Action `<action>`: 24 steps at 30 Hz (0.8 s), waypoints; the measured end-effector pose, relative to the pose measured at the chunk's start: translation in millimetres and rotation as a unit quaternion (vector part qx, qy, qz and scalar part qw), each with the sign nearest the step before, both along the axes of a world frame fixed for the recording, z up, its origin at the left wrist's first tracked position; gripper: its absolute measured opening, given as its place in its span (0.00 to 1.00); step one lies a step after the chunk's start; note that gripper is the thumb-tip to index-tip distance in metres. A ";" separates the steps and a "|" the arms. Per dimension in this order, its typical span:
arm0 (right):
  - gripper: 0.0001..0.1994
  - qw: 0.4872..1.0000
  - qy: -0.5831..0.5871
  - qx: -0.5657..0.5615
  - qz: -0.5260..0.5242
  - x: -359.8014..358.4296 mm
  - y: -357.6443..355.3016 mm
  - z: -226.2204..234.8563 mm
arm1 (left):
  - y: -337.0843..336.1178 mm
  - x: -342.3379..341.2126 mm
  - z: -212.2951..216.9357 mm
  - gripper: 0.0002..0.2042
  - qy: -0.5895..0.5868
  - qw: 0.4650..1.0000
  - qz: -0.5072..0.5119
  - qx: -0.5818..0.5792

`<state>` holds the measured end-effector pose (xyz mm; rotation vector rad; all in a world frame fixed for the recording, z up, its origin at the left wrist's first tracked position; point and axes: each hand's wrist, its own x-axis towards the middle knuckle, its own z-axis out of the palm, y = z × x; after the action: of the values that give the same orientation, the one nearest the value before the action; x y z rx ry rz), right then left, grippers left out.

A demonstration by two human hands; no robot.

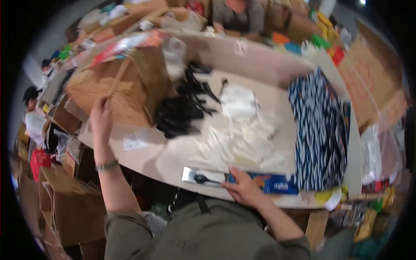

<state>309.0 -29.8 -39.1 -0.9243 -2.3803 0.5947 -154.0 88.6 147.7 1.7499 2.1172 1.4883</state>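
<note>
My right hand [245,189] is at the table's near edge, over a long blue package [277,184] with a whitish end [188,174]. A black spoon-shaped piece [203,178] lies across that end, its thin tail between my thumb and fingers. On the left my left hand [102,116] is closed beside a brown cardboard box [130,86], at the lower end of a tan strip [120,78]; blur hides what it grips. Between the hands lie a heap of black pieces [180,115] and a spread of white pieces [242,143].
A stack of blue-and-grey patterned packages [318,130] stands on the table's right side. A raised board [251,54] borders the far side, with a person [238,17] beyond it. Open cartons flank the table, including one [368,73] at right and one [71,208] at lower left.
</note>
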 end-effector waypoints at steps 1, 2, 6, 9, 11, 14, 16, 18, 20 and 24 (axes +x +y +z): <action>0.21 1.000 -0.004 -0.021 0.004 -0.3 -2.4 4.4 | -27.9 -18.8 -35.5 0.12 -0.054 0.998 -0.005 -0.026; 0.21 0.999 -0.003 -0.029 0.013 -5.2 4.4 8.2 | -46.1 -20.1 -85.2 0.12 -0.182 0.981 -0.047 -0.043; 0.23 0.995 -0.093 -0.020 -0.012 -3.3 -0.1 18.7 | -100.1 56.2 -148.5 0.06 -0.241 0.852 -0.323 -0.333; 0.24 0.993 -0.118 -0.017 -0.013 -0.7 -6.5 22.5 | -100.8 85.3 -141.0 0.04 -0.170 0.832 -0.325 -0.417; 0.24 0.993 -0.119 -0.003 -0.014 -0.5 -9.9 19.7 | -90.4 84.5 -137.6 0.04 -0.094 0.855 -0.309 -0.406; 0.25 0.994 -0.101 0.022 -0.023 -5.7 -11.2 11.9 | -84.2 90.1 -153.0 0.05 -0.034 0.873 -0.322 -0.364; 0.26 0.996 -0.084 0.027 -0.030 -15.9 -13.6 8.6 | -86.5 128.2 -155.4 0.06 -0.130 0.856 -0.332 -0.376; 0.27 0.998 -0.032 0.001 -0.047 -31.5 -14.6 14.1 | -94.5 170.2 -156.8 0.14 0.010 0.891 -0.337 -0.305; 0.26 0.998 -0.027 0.007 -0.054 -37.2 -13.5 18.7 | -95.5 189.6 -148.1 0.18 0.049 0.925 -0.247 -0.286; 0.25 0.990 -0.047 0.010 -0.129 -39.4 -18.7 20.9 | -90.0 193.5 -154.9 0.19 0.160 0.947 -0.169 -0.220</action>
<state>269.6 -48.5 -18.2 -1.2523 -2.2904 0.4347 39.5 -1.3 -7.2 2.1231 1.9272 0.6213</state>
